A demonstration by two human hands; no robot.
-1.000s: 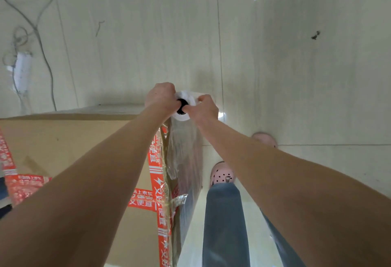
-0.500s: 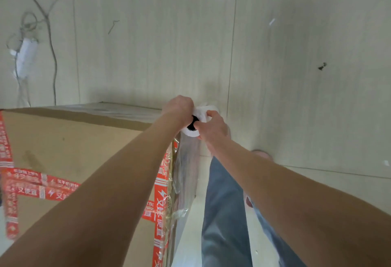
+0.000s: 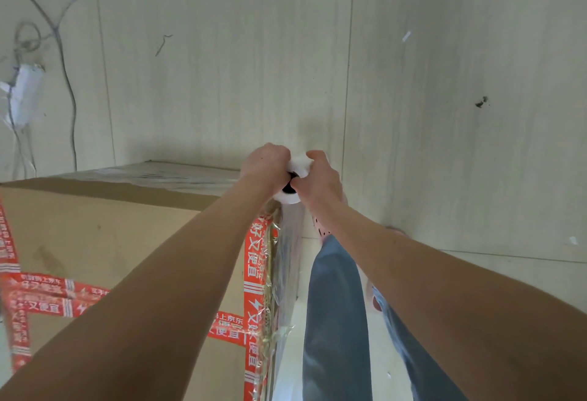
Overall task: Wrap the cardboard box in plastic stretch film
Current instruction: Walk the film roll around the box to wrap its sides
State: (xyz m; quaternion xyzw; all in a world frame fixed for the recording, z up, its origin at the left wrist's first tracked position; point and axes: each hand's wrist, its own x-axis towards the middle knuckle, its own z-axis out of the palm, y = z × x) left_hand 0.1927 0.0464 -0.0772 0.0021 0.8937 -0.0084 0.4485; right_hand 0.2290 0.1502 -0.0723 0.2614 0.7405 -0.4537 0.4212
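A large cardboard box (image 3: 104,235) with red printed tape fills the lower left. A white stretch film roll (image 3: 297,167) with a dark core stands upright at the box's far right corner. My left hand (image 3: 265,164) and my right hand (image 3: 319,178) both grip the roll's top end. Clear film (image 3: 286,257) hangs from the roll down along the box's right side, and more film covers the far side (image 3: 165,173). The lower part of the roll is hidden behind my hands and the film.
My legs in blue jeans (image 3: 333,315) and pink perforated shoes (image 3: 320,232) stand on the pale tiled floor (image 3: 444,114) right of the box. Loose cables and a white power strip (image 3: 23,95) lie on the floor at the far left.
Both hands with the roll have moved along the box's right edge to its far corner, and the view has swung so more of the box top and far side shows.
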